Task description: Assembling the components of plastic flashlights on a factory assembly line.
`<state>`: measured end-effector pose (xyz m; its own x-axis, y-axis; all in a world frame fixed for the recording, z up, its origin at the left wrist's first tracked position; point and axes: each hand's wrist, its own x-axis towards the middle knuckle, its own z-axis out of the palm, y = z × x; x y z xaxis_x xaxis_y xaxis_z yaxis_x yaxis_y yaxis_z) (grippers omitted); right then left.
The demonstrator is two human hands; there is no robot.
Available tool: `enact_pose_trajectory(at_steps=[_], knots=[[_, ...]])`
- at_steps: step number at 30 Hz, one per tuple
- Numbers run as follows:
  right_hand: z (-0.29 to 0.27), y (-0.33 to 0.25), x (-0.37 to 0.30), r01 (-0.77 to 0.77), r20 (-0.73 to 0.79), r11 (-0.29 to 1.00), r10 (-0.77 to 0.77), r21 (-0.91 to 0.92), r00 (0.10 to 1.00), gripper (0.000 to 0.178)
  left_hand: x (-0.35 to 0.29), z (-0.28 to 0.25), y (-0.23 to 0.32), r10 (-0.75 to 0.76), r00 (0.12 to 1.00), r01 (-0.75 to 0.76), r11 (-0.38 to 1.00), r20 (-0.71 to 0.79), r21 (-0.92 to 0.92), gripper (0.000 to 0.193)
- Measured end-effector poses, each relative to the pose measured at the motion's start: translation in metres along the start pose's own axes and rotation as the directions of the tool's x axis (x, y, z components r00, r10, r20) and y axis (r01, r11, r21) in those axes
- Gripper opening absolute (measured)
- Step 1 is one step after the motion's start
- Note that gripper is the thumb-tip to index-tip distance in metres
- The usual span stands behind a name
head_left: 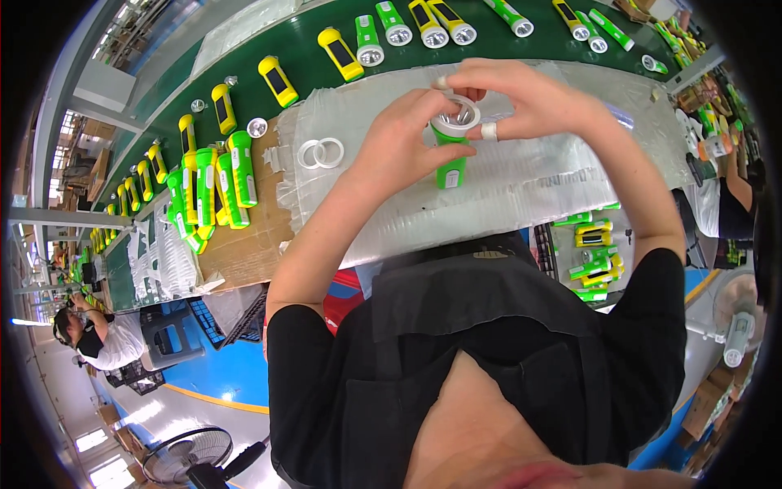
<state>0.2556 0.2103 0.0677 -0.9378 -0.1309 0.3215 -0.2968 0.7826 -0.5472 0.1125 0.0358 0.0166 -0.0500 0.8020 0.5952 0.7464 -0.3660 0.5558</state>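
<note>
A green flashlight (452,173) stands upright on the plastic-covered bench in front of me, with a clear reflector in its top. My left hand (407,140) is closed around the flashlight's head, the thumb across its upper body and the fingertips at the reflector. A white ring (466,126) lies at the rim of the head. Curved over it from the right, my right hand (529,99) grips the ring between thumb and forefinger; white tape wraps these two digits. Two loose white rings (327,153) lie overlapping on the plastic, left of my left forearm.
A green conveyor belt (305,57) carries several yellow and green flashlights beyond the bench. More flashlights (213,183) are piled at left on cardboard (244,253). A crate of flashlights (595,253) stands below the bench at right. Co-workers (110,338) sit at far left and right.
</note>
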Motion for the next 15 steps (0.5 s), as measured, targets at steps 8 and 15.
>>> enact_pose_trajectory(at_steps=[8, 15], knots=[[-0.021, -0.013, 0.036, -0.058, 0.442, 0.973, 0.155, -0.224, 0.884, 0.026, -0.002, 0.013, 0.004, -0.175, 0.984, 0.175, 0.983, 0.008, -0.053, 0.039], [-0.018, -0.023, 0.032, -0.214, 0.349, 0.946, 0.291, -0.242, 0.891, 0.033, -0.003, 0.019, 0.006, -0.176, 0.984, 0.176, 0.984, 0.002, 0.005, 0.039]])
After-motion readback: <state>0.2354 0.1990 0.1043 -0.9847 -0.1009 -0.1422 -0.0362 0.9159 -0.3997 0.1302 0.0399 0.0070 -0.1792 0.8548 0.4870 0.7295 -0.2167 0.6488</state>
